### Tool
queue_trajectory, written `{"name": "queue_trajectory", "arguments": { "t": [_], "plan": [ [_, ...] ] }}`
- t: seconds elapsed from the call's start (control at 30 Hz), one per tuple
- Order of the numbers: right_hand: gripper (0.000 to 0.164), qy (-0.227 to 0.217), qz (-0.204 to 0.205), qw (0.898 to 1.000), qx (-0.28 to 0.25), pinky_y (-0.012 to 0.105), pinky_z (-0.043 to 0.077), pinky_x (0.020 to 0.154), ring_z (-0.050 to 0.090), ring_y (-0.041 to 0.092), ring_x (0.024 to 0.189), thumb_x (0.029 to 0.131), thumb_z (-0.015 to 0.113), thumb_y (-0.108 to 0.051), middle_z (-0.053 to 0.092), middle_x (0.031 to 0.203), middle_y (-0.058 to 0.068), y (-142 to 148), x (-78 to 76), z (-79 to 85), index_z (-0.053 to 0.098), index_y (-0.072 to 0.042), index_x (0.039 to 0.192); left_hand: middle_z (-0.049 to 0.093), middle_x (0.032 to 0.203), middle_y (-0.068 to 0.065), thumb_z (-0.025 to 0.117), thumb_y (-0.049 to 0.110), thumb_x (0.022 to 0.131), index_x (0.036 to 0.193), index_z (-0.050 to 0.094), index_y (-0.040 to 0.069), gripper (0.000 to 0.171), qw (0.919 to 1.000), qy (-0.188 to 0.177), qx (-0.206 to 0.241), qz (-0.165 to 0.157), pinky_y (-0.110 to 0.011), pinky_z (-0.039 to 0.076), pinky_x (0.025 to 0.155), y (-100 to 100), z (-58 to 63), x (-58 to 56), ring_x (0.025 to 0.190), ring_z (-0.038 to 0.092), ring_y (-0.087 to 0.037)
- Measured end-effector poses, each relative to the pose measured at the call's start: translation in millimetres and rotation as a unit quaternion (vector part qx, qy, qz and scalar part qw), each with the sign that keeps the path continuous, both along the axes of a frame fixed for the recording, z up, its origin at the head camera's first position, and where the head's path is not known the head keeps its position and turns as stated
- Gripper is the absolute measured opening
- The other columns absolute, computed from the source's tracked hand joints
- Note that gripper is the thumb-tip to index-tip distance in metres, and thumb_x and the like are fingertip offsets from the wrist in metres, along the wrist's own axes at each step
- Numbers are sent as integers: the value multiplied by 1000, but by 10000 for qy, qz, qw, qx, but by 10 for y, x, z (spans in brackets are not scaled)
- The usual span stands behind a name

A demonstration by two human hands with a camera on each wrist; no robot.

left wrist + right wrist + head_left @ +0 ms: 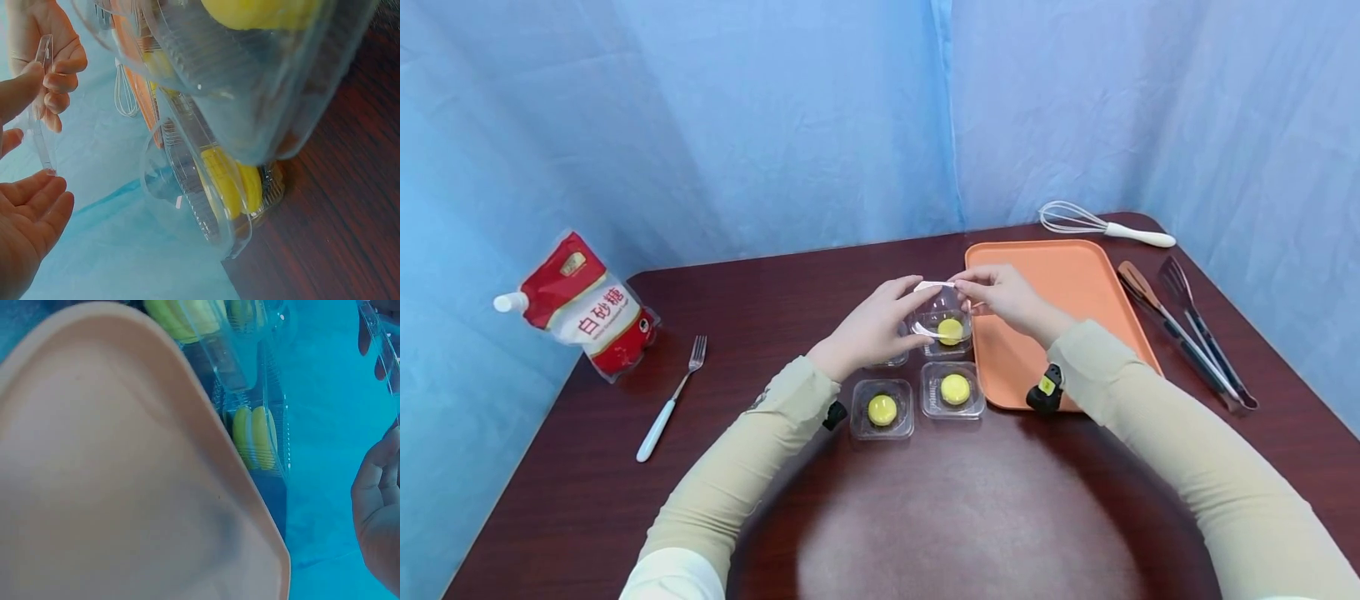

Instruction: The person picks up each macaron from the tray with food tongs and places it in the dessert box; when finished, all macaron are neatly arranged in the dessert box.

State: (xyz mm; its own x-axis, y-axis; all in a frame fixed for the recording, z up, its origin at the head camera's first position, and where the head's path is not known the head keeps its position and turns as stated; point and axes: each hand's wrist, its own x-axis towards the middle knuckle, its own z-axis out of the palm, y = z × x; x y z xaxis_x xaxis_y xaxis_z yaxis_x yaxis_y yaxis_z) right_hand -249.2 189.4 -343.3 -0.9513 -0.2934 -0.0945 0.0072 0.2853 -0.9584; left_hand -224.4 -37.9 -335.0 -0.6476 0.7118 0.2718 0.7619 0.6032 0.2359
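Both hands hold a clear plastic lid (942,323) in the air over a group of small clear boxes. My left hand (868,327) spans it, thumb at one edge and fingertips at the other. My right hand (1006,298) pinches its far right edge between thumb and fingers. In the left wrist view the lid (39,140) appears nearly edge-on. Below, a yellow macaron (951,332) shows through the plastic. Nearer me, one box (930,408) contains a yellow macaron (955,389), and another box (859,427) contains a macaron (882,409). My left hand partly hides another box (895,361).
An orange tray (1060,275) lies right of the boxes, under my right forearm. Beyond it are a whisk (1138,235) and two tongs-like utensils, one brown-tipped (1150,300), one black (1195,321). A fork (672,404) and a sugar pouch (591,308) are at left.
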Motion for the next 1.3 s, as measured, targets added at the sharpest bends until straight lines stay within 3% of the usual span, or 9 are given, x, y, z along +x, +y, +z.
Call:
{"name": "queue_trajectory", "arguments": {
  "t": [0.13, 0.27, 0.4, 0.5, 0.6, 0.87, 1.03, 1.3],
  "plan": [
    [43, 312, 224, 9981, 482, 34, 55, 83, 64, 11, 85, 99, 50, -22, 67, 95, 5, 56, 24, -17, 51, 5, 132, 48, 136, -17, 75, 32, 81, 139, 48, 11, 67, 9996, -265, 56, 108, -38, 38, 106, -3, -10, -9, 124, 47, -29],
    [51, 967, 588, 9847, 1329, 49, 46, 96, 58, 27, 110, 95, 57, -31, 59, 125, 17, 111, 95, -18, 48, -5, 138, 48, 136, -14, 74, 32, 81, 139, 48, 11, 68, 9979, -569, 76, 297, -37, 41, 102, -31, -23, -21, 122, 48, -26],
    [62, 1749, 972, 9579, 2061, 51, 39, 103, 46, 33, 125, 86, 69, -32, 50, 137, 16, 139, 160, -27, 47, -7, 138, 48, 136, -13, 74, 32, 82, 140, 47, 10, 68, 9958, -809, 105, 412, -36, 45, 97, -53, -20, -45, 120, 49, -24],
    [66, 2414, 1195, 9304, 2487, 52, 33, 107, 42, 34, 129, 80, 75, -31, 49, 138, 16, 129, 171, -41, 49, -5, 135, 48, 135, -12, 73, 32, 83, 140, 46, 9, 67, 9944, -952, 103, 439, -36, 44, 98, -54, -17, -76, 121, 48, -24],
    [66, 2712, 1292, 9157, 2669, 54, 29, 108, 41, 35, 129, 78, 76, -30, 49, 137, 17, 110, 160, -64, 51, -3, 133, 48, 136, -11, 72, 32, 84, 141, 44, 9, 68, 9928, -1105, 52, 463, -36, 43, 100, -42, -23, -110, 125, 47, -23],
    [68, 2525, 1198, 9153, 2899, 56, 29, 107, 41, 38, 128, 78, 76, -32, 50, 136, 18, 99, 153, -102, 51, -3, 133, 46, 137, -10, 69, 36, 85, 143, 40, 9, 70, 9862, -1542, -248, 552, -35, 46, 96, 45, -47, -154, 121, 49, -21],
    [66, 2477, 1217, 9123, 3025, 56, 31, 105, 43, 38, 126, 76, 77, -28, 53, 133, 18, 110, 145, -129, 53, -3, 131, 43, 139, -12, 69, 30, 86, 147, 33, 10, 74, 9819, -1764, -502, 468, -35, 46, 94, 98, -66, -148, 119, 48, -22],
    [68, 2278, 1365, 9067, 3276, 55, 33, 105, 45, 37, 125, 73, 79, -29, 53, 134, 16, 118, 87, -182, 54, -5, 132, 35, 147, -16, 66, 22, 89, 150, 27, 13, 73, 9722, -2050, -971, 575, -37, 43, 102, 162, -109, -124, 131, 41, -26]
  ]
}}
